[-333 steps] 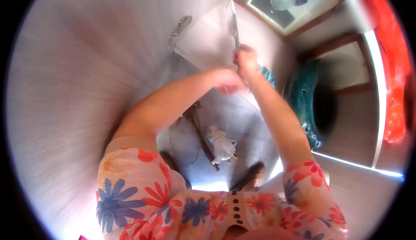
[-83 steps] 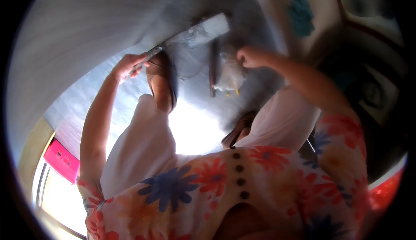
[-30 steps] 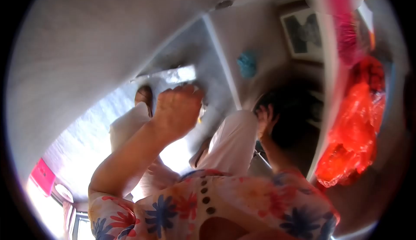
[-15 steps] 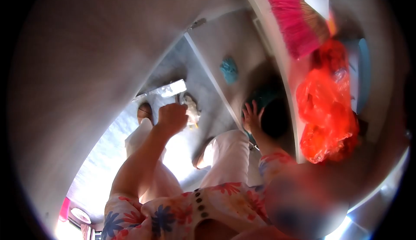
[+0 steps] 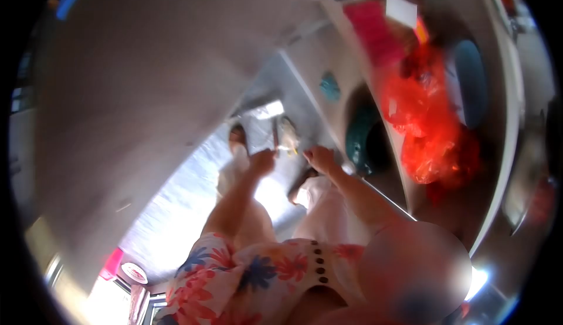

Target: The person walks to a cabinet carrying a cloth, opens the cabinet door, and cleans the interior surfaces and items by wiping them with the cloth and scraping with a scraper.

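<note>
My left hand (image 5: 262,162) is closed in a fist. A thin brown stick (image 5: 275,131) rises from the top of the fist, and its far end comes near a bright white flat piece (image 5: 270,110). My right hand (image 5: 321,159) has its fingers curled together; whatever they hold, if anything, is too small and blurred to make out. Between and beyond the hands, a crumpled whitish thing (image 5: 288,134) with a yellow bit lies near the floor. Right of my right hand stands a dark green round tub (image 5: 360,140) with a black inside.
A crumpled teal bag (image 5: 330,87) lies beyond the tub. Red plastic bags (image 5: 422,117) fill a shelf on the right, beside a pink bristle bundle (image 5: 375,31) and a white card (image 5: 402,10). My shoe (image 5: 237,136) is on the grey floor (image 5: 176,199). A large brown surface (image 5: 135,90) covers the left.
My right hand has left the dark tub, moved left toward my left hand and closed from spread fingers. My left hand stays closed. The whole view has shifted.
</note>
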Demonstrator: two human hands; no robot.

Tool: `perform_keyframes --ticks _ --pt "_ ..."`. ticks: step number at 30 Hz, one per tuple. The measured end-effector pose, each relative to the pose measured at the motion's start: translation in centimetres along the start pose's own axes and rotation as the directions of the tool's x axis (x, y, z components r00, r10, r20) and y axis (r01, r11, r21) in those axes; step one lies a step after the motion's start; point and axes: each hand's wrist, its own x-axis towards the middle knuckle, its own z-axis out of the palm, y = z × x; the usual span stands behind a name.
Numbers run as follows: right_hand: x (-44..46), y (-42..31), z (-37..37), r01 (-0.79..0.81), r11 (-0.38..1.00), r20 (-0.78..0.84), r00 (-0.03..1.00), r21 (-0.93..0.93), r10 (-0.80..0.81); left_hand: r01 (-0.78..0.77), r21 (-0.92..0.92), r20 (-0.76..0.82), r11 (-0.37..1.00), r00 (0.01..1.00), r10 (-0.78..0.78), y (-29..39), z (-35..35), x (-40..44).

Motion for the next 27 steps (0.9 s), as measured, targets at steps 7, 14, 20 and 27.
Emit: perform_keyframes --ticks 7,14,20,27 --pt "-12.2 -6.6 -2.9 -0.017 0.992 0.134 0.991 0.126 0.000 0.008 -0.147 -0.156 0.989 0.987 -0.031 1.1 -14.4 -16.7" --pt "-18.7 -10.2 -3.7 0.147 0.945 0.017 0.987 0.292 -0.159 0.585 -0.185 -0.031 0.790 0.800 -0.600 -11.3 -13.5 -39.6" --pt "-21.4 -9.5 0.2 0.150 0.978 0.149 0.974 0.145 -0.172 0.708 -0.366 -0.147 0.604 0.597 -0.789 -12.1 -18.6 -49.8" --pt "-21.5 -16.8 -4.6 0.444 0.882 0.254 0.845 0.160 -0.471 0.405 -0.440 -0.707 0.801 0.393 -0.587 -17.2 -34.1 -50.9"
